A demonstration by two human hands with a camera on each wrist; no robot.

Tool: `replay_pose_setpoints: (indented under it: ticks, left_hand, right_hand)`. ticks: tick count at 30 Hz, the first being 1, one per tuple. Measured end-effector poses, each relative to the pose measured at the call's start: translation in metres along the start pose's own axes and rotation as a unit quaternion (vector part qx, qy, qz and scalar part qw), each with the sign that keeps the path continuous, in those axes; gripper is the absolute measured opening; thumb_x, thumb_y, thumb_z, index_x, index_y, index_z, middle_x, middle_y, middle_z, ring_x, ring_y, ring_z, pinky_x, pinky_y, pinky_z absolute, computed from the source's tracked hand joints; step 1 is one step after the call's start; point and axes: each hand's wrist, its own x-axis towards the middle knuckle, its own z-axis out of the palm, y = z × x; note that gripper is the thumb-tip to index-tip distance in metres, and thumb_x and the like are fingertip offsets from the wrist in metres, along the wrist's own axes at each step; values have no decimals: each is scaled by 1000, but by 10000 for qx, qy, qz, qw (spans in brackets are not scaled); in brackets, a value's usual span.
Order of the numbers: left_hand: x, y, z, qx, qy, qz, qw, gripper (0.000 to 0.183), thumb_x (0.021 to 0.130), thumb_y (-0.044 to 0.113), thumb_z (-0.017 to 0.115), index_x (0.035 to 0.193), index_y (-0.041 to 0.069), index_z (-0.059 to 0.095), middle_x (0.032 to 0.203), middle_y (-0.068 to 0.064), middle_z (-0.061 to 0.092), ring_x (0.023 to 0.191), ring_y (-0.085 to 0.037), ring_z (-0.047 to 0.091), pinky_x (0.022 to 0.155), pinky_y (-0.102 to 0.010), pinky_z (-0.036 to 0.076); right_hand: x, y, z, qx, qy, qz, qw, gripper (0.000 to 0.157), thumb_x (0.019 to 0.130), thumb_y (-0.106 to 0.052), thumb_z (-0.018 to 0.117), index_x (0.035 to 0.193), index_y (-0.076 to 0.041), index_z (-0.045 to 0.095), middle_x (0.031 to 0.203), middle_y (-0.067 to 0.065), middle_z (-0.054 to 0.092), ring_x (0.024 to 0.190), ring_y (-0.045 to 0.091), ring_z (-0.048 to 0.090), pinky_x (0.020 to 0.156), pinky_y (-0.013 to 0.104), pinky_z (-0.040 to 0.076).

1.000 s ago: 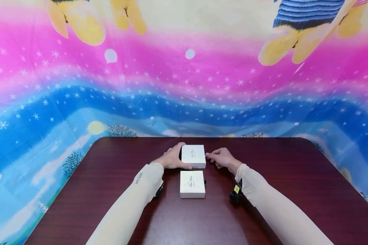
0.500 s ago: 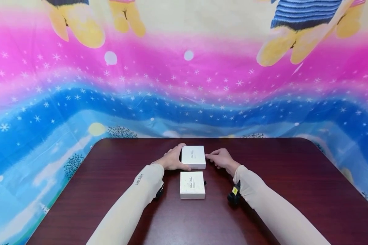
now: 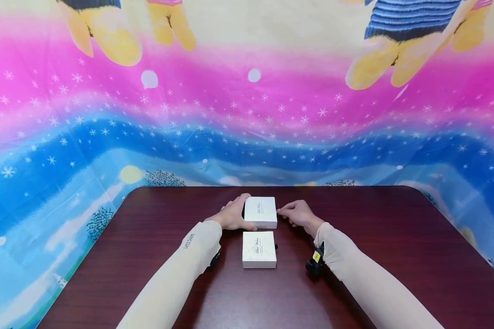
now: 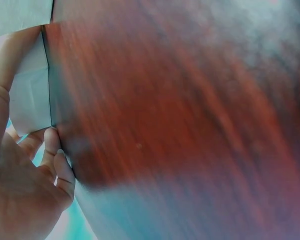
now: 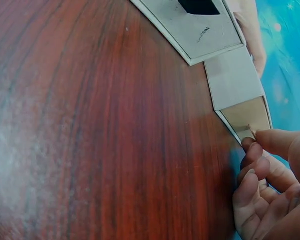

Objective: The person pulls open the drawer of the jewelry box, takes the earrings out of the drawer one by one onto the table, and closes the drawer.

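Observation:
Two small white boxes with printed lettering lie one behind the other on the table. My left hand (image 3: 232, 215) grips the far box (image 3: 260, 211) from its left, thumb along the near side; the left wrist view shows the hand's fingers behind the box's end. On the box's right, my right hand (image 3: 299, 214) pinches a small pale tab (image 5: 250, 129) between thumb and forefinger, against a tan end panel (image 5: 249, 114). Its other fingers are curled. The near box (image 3: 259, 250) lies untouched, with a black tab (image 5: 202, 6) sticking out of its right end.
The dark red-brown table (image 3: 148, 283) has rounded far corners. A colourful printed cloth (image 3: 230, 109) hangs right behind it and along both sides. A dark wrist camera (image 3: 314, 265) sits below the right sleeve.

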Motion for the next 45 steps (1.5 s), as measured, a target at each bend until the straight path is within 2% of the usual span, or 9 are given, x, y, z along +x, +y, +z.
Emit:
replay_pose_setpoints:
  ticks: [7, 17, 24, 32, 39, 45]
  left_hand:
    - [-2, 1, -1, 36, 25, 9, 10000, 108, 74, 45, 88, 157, 16, 27, 141, -8, 53, 120, -29, 49, 103, -50, 37]
    - [-1, 0, 3, 10, -29, -61, 10000, 108, 76, 43, 87, 158, 15, 23, 145, -7, 50, 122, -28, 47, 104, -50, 35]
    - [-1, 1, 3, -43, -24, -30, 10000, 107, 76, 45, 87, 157, 16, 24, 144, -7, 50, 121, -29, 47, 104, -50, 35]
    - [-1, -3, 3, -18, -36, -47, 10000, 108, 77, 44, 87, 158, 16, 21, 146, -7, 48, 124, -29, 46, 107, -52, 33]
    - [-3, -2, 4, -3, -115, -90, 9999, 110, 79, 43, 85, 160, 15, 17, 151, -8, 44, 130, -31, 43, 111, -53, 30]
    - [-4, -1, 2, -41, -131, -62, 9999, 108, 79, 43, 85, 160, 16, 19, 149, -8, 45, 129, -30, 44, 110, -53, 31]
  right_hand:
    - [-4, -2, 1, -48, 24, -219, 9997, 19, 95, -17, 65, 88, -3, 75, 70, 0, 59, 54, 10, 46, 55, 25, 45]
    - [-2, 2, 1, -222, 113, -201, 9995, 20, 97, -16, 64, 99, -1, 77, 76, 2, 62, 57, 11, 47, 57, 26, 46]
    - [-5, 0, -1, -142, 79, -199, 9997, 18, 96, -15, 64, 94, -3, 77, 72, 1, 59, 59, 12, 49, 57, 25, 45]
    - [-2, 1, 2, -238, 165, -5, 9996, 21, 98, -18, 65, 100, -1, 76, 72, 1, 57, 62, 13, 49, 58, 26, 45]
    - [-3, 1, 2, -230, 111, 15, 9997, 21, 98, -18, 64, 100, -1, 76, 71, 2, 57, 61, 13, 49, 58, 26, 46]
    - [-3, 2, 1, -208, 126, -29, 9997, 21, 98, -15, 63, 102, 1, 76, 75, 3, 57, 60, 13, 47, 59, 26, 46]
